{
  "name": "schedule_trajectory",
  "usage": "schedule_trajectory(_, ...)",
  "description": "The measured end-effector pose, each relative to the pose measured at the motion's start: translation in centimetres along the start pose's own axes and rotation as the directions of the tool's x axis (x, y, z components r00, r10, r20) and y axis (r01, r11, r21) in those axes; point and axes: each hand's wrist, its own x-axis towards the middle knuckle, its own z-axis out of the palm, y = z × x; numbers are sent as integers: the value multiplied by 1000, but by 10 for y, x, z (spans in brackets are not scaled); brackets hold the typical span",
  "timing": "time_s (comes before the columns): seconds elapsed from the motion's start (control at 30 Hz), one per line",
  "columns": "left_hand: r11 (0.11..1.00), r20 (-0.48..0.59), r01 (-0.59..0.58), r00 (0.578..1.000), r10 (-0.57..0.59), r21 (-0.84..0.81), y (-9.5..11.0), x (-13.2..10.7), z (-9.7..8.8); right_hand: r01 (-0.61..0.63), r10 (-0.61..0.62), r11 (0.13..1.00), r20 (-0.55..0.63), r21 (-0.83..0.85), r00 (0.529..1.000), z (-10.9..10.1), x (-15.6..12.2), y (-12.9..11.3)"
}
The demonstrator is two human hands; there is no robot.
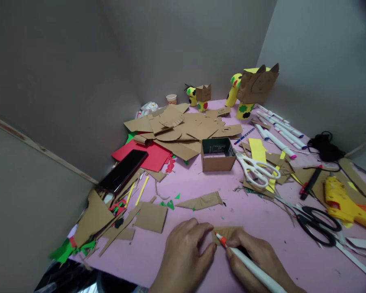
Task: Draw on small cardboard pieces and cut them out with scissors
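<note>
A small rectangular piece of brown cardboard [232, 230] lies flat on the pink tabletop close in front of me. At its left edge, my left hand [184, 254] is closed, thumb and index fingertip pinning the piece down. My right hand [260, 254] grips a white marker [252, 266] with an orange collar, its tip touching the cardboard near the left end. Faint marks show on the surface there. The right fingers hide the card's lower right part. Behind it rests a longer cardboard strip [201, 201], and a cardboard square [151, 217] is off to the left.
An open cardboard frame [218, 165] stands mid-table beside white scissors [258, 169]. To the right are black-handled scissors [319, 224], a yellow glue gun [343, 199] and several markers [280, 144]. A phone [123, 169], red paper [152, 154] and cardboard scraps [183, 126] are leftward. Cardboard animals [258, 87] stand behind.
</note>
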Motion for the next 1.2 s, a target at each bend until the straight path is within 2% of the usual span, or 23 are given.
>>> schedule_trajectory(0.17, 1000, -3, -2, 1000, 2, 2, 0, 0, 1, 3, -3, 1000, -24, 7, 1000, 1, -1, 1)
schedule_trajectory(0.3, 1000, -2, -1, 1000, 1, 12, 0, 0, 1, -41, 45, 997, -57, 59, 997, -2, 0, -1)
schedule_trajectory(0.57, 1000, -14, -8, 1000, 9, 21, -1, -1, 2, -24, 25, 1000, 59, -18, 998, -3, -2, 1)
schedule_trajectory(0.73, 1000, -22, -9, 1000, 9, 26, -2, -1, 2, -60, 60, 998, -20, -2, 998, -5, -1, -1)
schedule_trajectory(1.03, 1000, -15, -7, 1000, 7, 25, -1, 0, 2, -106, 111, 987, -40, 124, 993, 0, -6, -1)
schedule_trajectory(1.13, 1000, -6, -5, 1000, 5, 27, -1, 0, 2, -150, 185, 963, -147, 226, 972, -6, -10, 2)
schedule_trajectory(1.2, 1000, -1, 0, 1000, 0, 28, 0, 0, 1, -220, 289, 929, -213, 298, 933, -13, -11, 6)
